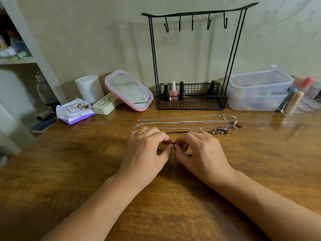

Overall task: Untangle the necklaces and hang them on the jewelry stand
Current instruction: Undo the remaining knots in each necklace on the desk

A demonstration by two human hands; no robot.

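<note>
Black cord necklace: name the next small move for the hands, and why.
Probably ease the pinched bit apart: the left hand and right hand both pinch the black cord necklace at one point, and all jewelry stand hooks hang bare.

Black wire jewelry stand (191, 54) upright at the back of the desk (69, 171): a curved top bar with five bare hooks (192, 23), slim paired uprights, and a mesh basket base (191, 100) holding nail-polish bottles. In front of it, three silver necklaces lie stretched out side by side, roughly parallel: a fine chain (182, 117) with a cross-shaped pendant at its right end, a heavier curb chain (184, 122) ending at a brown tag, and a thin chain (182, 128) nearest the black cord necklace (178, 132). That cord, beaded at its right end, runs left and down to a small knot pinched between the left hand (147, 150) and right hand (199, 152).
</note>
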